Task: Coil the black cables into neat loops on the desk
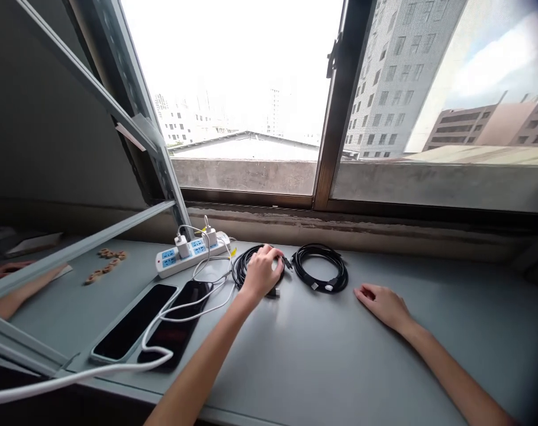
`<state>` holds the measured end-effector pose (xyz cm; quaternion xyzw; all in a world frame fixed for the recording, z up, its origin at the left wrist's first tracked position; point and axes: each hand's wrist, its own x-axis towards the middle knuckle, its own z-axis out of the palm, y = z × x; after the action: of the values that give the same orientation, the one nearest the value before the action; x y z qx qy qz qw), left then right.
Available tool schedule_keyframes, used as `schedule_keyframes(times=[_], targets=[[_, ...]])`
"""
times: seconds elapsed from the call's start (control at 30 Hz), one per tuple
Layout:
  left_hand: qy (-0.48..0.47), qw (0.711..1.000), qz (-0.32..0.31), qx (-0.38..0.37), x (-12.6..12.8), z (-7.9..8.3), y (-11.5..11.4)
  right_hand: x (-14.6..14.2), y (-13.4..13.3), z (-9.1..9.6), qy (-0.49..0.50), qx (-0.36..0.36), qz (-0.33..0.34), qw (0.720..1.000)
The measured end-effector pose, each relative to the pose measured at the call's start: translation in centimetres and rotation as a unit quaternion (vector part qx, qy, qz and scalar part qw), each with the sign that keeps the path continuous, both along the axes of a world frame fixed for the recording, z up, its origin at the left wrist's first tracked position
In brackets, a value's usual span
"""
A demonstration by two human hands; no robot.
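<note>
My left hand [260,273] lies over a coiled black cable [239,269], its fingers curled down onto the ring. The hand covers much of that coil, and a plug end shows just below it. To the right lies a second coiled black cable [342,273], with its connectors at the lower part of the ring. Resting on the table to the right of this coil is my right hand [384,305], fingers loosely curled together and nothing visible in them. It does not touch the second coil.
A power strip [164,271] with white chargers stands behind two phones [135,322] crossed by white cables [151,337]. A metal frame [162,171] rises at left. Beyond it are small brown pieces [104,267] and another person's forearm [29,290]. A window sill borders the back.
</note>
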<state>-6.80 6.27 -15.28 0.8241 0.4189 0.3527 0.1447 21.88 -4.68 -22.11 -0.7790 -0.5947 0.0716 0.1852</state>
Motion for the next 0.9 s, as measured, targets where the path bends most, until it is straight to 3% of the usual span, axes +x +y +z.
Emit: schedule_keyframes(times=[0.1,0.2,0.3,0.4,0.57,0.73,0.9], targets=[[-0.043,0.997,0.037,-0.053,0.0,2.4,2.8,-0.2,-0.1,0.1,0.0,-0.004,0.005,1.0],[-0.075,0.989,0.01,-0.128,0.2,5.1,5.2,-0.2,0.0,0.0,0.009,0.001,0.01,1.0],[-0.108,0.981,-0.035,-0.16,0.6,7.5,6.1,-0.1,0.1,-0.2,0.018,0.003,0.01,1.0],[-0.116,0.978,-0.047,-0.169,0.6,8.5,6.5,0.0,0.1,-0.3,0.024,0.014,0.01,1.0],[-0.029,0.975,0.031,-0.218,-0.9,6.3,9.0,-0.2,-0.1,0.0,0.028,0.002,0.002,1.0],[0.102,0.941,0.162,-0.28,-3.1,3.3,11.6,-0.2,-0.2,-0.2,0.017,0.002,0.0,1.0],[0.18,0.913,0.124,-0.346,-4.0,2.2,12.0,0.4,-0.1,-1.1,0.011,0.001,-0.003,1.0]])
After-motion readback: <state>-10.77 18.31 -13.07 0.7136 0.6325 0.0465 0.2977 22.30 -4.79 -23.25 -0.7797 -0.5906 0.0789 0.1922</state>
